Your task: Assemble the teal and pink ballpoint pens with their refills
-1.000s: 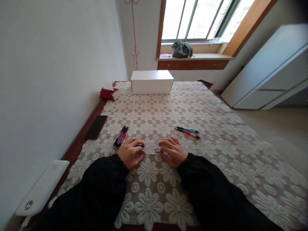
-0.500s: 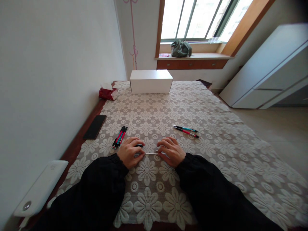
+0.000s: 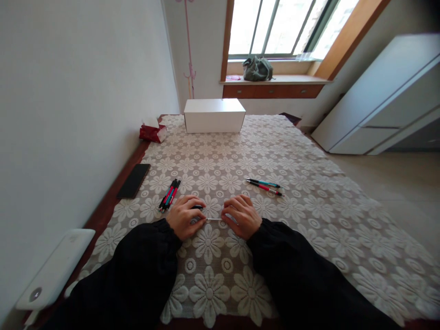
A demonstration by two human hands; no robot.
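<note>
A person in black sleeves bent over a table [image 3: 309,192] covered with a flowered lace cloth, both hands low on the near edge of it. The left hand [image 3: 184,216] was curled shut around a dark pen part [image 3: 197,207], of which only a short black end showed past the thumb. The right hand [image 3: 240,214] lay knuckles up with its fingertips drawn together on the other end of a thin white rod [image 3: 213,219], probably a pen refill, which ran level between the two hands just above the cloth. The grip at both ends appeared meant to keep the slender piece straight and steady.

A bundle of red, teal and black pens [image 3: 169,195] lay just beside the left hand, close enough to reach without shifting the arm. Two more pens [image 3: 264,185], one teal and one red, lay side by side a little beyond the right hand, apart from the bundle as if sorted from it. A black phone [image 3: 133,180] rested near the wall edge of the table, clear of the work. Well away at the far end stood a closed white box [image 3: 214,115] and a red tissue pack [image 3: 151,131], with a grey-green bag [image 3: 257,69] on the window sill behind.
</note>
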